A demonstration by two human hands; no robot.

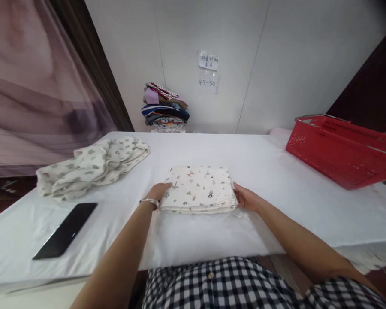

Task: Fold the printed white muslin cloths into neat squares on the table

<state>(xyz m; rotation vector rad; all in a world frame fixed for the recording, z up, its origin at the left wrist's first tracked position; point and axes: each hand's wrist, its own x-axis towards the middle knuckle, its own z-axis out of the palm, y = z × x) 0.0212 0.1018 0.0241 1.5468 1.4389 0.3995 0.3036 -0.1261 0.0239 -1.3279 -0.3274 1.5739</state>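
A folded white cloth (197, 189) with small printed figures lies in front of me, its layered edge towards me. My left hand (161, 191) grips its left side, thumb on top and the other fingers hidden beneath or behind it. At the opposite side my right hand (245, 197) holds the right edge, with the fingers closed around the layers. Off to the left lies a crumpled white cloth (98, 165) with grey-green and coloured prints, apart from both hands.
A white-covered table (186, 240) carries everything. A dark flat phone-like slab (66, 231) rests at the near left, and a red plastic basket (344, 150) stands at the right. Folded fabrics (165, 109) are stacked against the wall, left of paper signs (208, 71). A pinkish curtain (35, 86) hangs left.
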